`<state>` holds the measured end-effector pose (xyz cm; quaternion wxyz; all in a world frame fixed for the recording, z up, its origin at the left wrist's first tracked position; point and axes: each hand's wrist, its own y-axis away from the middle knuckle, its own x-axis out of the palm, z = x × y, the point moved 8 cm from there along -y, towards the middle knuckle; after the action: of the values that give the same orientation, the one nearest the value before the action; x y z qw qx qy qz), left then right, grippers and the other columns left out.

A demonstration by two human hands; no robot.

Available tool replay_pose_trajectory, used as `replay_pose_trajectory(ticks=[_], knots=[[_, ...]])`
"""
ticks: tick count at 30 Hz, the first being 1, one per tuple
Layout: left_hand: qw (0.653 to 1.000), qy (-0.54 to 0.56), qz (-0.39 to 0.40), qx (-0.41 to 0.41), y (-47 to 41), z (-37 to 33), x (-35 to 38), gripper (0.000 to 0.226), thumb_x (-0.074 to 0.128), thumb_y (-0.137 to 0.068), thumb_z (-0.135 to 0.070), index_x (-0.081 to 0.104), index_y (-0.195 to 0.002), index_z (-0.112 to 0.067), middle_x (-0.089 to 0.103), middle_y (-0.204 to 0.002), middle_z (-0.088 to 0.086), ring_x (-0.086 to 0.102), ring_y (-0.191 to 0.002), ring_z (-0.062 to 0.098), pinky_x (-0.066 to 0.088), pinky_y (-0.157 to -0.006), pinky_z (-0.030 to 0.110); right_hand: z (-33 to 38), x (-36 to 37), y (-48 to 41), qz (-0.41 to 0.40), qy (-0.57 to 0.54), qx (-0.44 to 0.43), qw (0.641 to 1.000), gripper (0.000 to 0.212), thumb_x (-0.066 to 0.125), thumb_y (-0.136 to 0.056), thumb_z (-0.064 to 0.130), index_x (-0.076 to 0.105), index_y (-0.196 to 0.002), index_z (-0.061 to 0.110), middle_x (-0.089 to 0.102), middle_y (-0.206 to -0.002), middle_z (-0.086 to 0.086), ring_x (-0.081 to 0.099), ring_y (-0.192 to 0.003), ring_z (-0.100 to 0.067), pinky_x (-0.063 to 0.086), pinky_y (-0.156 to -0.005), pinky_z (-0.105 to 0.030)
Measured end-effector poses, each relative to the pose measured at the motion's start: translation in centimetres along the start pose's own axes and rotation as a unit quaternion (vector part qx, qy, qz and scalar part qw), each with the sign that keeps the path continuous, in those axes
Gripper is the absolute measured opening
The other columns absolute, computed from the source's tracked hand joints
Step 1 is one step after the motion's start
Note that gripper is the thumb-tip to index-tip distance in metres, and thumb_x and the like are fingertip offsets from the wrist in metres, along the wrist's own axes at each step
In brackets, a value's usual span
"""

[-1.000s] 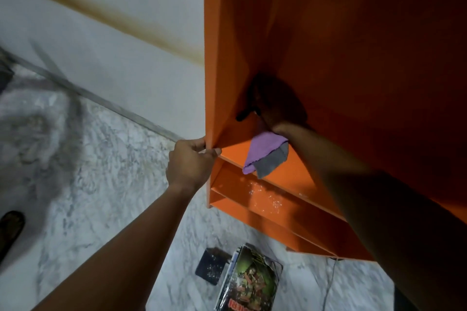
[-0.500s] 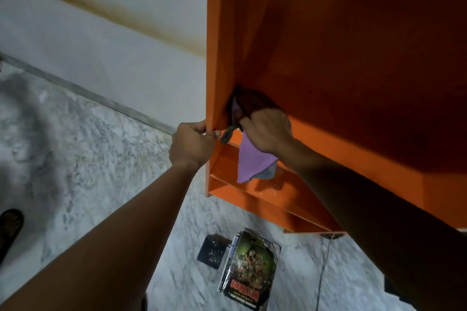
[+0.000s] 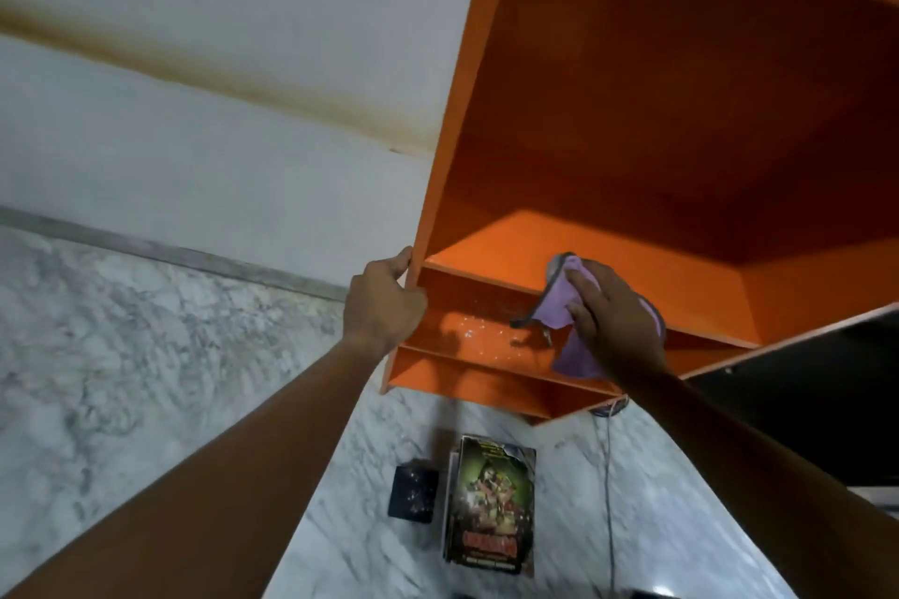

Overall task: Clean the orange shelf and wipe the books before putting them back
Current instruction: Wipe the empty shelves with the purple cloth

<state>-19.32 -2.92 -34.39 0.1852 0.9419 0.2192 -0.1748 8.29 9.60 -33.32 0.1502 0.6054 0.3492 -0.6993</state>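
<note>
The orange shelf [image 3: 632, 122] hangs on the wall, with its compartments empty. My left hand [image 3: 382, 306] grips the front edge of its left side panel. My right hand [image 3: 615, 321] holds a purple cloth [image 3: 559, 302] with a grey edge against the front lip of a shelf board. A lower board [image 3: 467, 331] shows white specks of dust. On the floor below lies a stack of books [image 3: 491, 506] with a green illustrated cover on top.
A small dark book or box [image 3: 413, 494] lies on the marble floor [image 3: 121, 379] left of the stack. A thin cable [image 3: 608, 477] hangs down under the shelf. A dark panel [image 3: 802, 394] juts in at the right. The white wall [image 3: 219, 112] carries a brown stain.
My right hand has drawn the cloth out of the shelf's back left corner to the front edge of the board. My left hand keeps its grip on the side panel.
</note>
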Motion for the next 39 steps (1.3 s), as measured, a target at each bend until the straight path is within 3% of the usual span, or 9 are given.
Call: replay_pose_trajectory(ticks=[6, 9, 12, 15, 22, 27, 32, 36, 39], knots=[[0.995, 0.085, 0.044, 0.005, 0.7, 1.0, 0.4, 0.066, 0.061, -0.079, -0.034, 0.051, -0.143, -0.045, 0.067, -0.096, -0.027, 0.066, -0.077, 0.004, 0.061, -0.083, 0.039, 7.1, 1.6, -2.2, -0.053, 0.034, 0.055, 0.997, 0.048, 0.058, -0.096, 0.023, 0.053, -0.139, 0.003, 0.055, -0.139, -0.02, 0.054, -0.122, -0.041, 0.045, -0.098, -0.052], [0.99, 0.129, 0.035, 0.032, 0.4, 2.0, 0.5, 0.068, 0.06, -0.075, -0.041, 0.054, -0.142, -0.041, 0.073, -0.11, -0.022, 0.071, -0.095, 0.006, 0.059, -0.09, 0.044, 11.6, 3.0, -4.6, -0.078, 0.032, 0.025, 0.996, 0.05, 0.057, -0.097, 0.028, 0.051, -0.143, 0.008, 0.054, -0.142, -0.016, 0.05, -0.128, -0.037, 0.042, -0.104, -0.049], [0.985, 0.157, 0.013, 0.071, 0.1, 2.3, 0.5, 0.073, 0.054, -0.068, -0.043, 0.061, -0.139, -0.031, 0.072, -0.121, -0.016, 0.068, -0.109, 0.006, 0.055, -0.099, 0.041, 16.3, 3.4, -6.8, -0.124, 0.007, -0.03, 0.992, 0.025, 0.059, -0.093, 0.024, 0.057, -0.114, 0.011, 0.061, -0.116, -0.012, 0.056, -0.114, -0.035, 0.043, -0.096, -0.046], [0.976, 0.167, -0.038, 0.137, 0.1, 2.5, 0.8, 0.068, 0.049, -0.074, -0.042, 0.063, -0.138, -0.022, 0.073, -0.121, -0.011, 0.07, -0.108, 0.008, 0.057, -0.095, 0.043, 17.5, 3.4, -7.0, -0.19, -0.003, -0.072, 0.979, 0.01, 0.058, -0.089, 0.017, 0.052, -0.096, 0.016, 0.06, -0.099, -0.011, 0.059, -0.1, -0.034, 0.044, -0.083, -0.045], [0.92, 0.131, -0.232, 0.288, -0.4, 5.4, 3.9, 0.067, 0.042, -0.08, -0.031, 0.057, -0.142, -0.01, 0.055, -0.146, 0.005, 0.045, -0.142, 0.023, 0.044, -0.109, 0.057, 16.7, 4.3, -5.4, -0.311, 0.021, -0.218, 0.925, 0.017, 0.065, -0.094, 0.012, 0.059, -0.11, 0.018, 0.069, -0.121, -0.014, 0.066, -0.103, -0.037, 0.044, -0.07, -0.043], [0.834, -0.032, -0.359, 0.418, 0.2, 4.6, 6.6, 0.083, 0.047, -0.077, -0.036, 0.036, -0.155, -0.01, 0.029, -0.164, 0.011, 0.021, -0.154, 0.028, 0.02, -0.119, 0.056, 15.1, 5.5, -3.1, -0.382, 0.076, -0.309, 0.868, 0.026, 0.056, -0.096, 0.013, 0.069, -0.118, 0.016, 0.067, -0.129, -0.013, 0.066, -0.097, -0.038, 0.042, -0.067, -0.043], [0.759, -0.149, -0.422, 0.473, -0.4, 3.2, 10.8, 0.092, 0.055, -0.069, -0.035, 0.031, -0.158, -0.026, 0.017, -0.168, -0.001, 0.005, -0.157, 0.02, 0.001, -0.117, 0.058, 9.9, 4.5, -1.5, -0.446, 0.159, -0.232, 0.85, 0.033, 0.055, -0.095, 0.026, 0.066, -0.125, 0.016, 0.067, -0.111, -0.011, 0.056, -0.075, -0.033, 0.034, -0.06, -0.042], [0.699, -0.288, -0.45, 0.475, -0.9, 2.9, 13.7, 0.102, 0.06, -0.066, -0.044, 0.027, -0.159, -0.018, 0.016, -0.168, 0.012, 0.01, -0.156, 0.032, 0.006, -0.117, 0.06, 3.4, 2.9, 1.2, -0.474, 0.188, -0.117, 0.852, 0.029, 0.049, -0.1, 0.036, 0.069, -0.103, 0.014, 0.06, -0.085, -0.011, 0.053, -0.065, -0.034, 0.035, -0.056, -0.044], [0.688, -0.327, -0.462, 0.454, -0.9, 2.9, 14.9, 0.105, 0.057, -0.07, -0.052, 0.017, -0.161, -0.02, 0.011, -0.168, 0.015, 0.007, -0.155, 0.036, 0.003, -0.118, 0.06, -2.5, 1.9, 4.5, -0.474, 0.191, -0.034, 0.859, 0.029, 0.044, -0.1, 0.035, 0.063, -0.092, 0.015, 0.057, -0.079, -0.012, 0.052, -0.063, -0.033, 0.039, -0.055, -0.043]])
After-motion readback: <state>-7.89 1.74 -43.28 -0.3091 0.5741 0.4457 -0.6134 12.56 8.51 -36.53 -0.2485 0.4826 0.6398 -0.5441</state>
